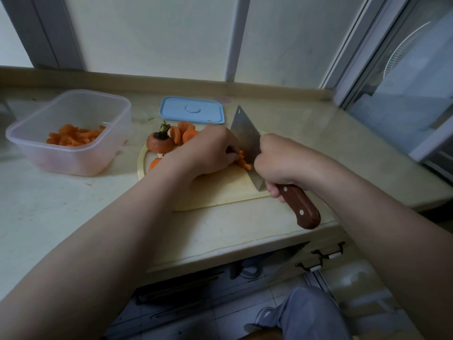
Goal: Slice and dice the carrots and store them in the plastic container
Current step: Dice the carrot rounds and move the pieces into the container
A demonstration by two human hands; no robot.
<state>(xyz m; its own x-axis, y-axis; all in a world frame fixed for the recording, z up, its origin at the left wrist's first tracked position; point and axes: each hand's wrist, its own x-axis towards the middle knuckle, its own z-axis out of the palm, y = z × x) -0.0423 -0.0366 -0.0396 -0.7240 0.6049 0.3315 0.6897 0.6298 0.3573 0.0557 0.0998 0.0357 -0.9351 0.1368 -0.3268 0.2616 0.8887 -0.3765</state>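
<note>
A pale cutting board (pixel 220 192) lies on the counter. My left hand (pixel 208 150) curls over carrot pieces (pixel 242 160) and holds them down on the board. My right hand (pixel 274 165) grips the brown wooden handle of a cleaver (pixel 245 133), whose blade stands right against the carrot strips beside my left fingertips. A carrot top with its stem (pixel 159 142) and several carrot slices (pixel 182 134) sit at the board's far left. A clear plastic container (pixel 71 131) to the left holds cut carrot.
A blue lid (pixel 192 110) lies behind the board near the window ledge. The counter's front edge runs below my forearms, with drawers and their handles (pixel 323 256) underneath. A window frame closes off the right side.
</note>
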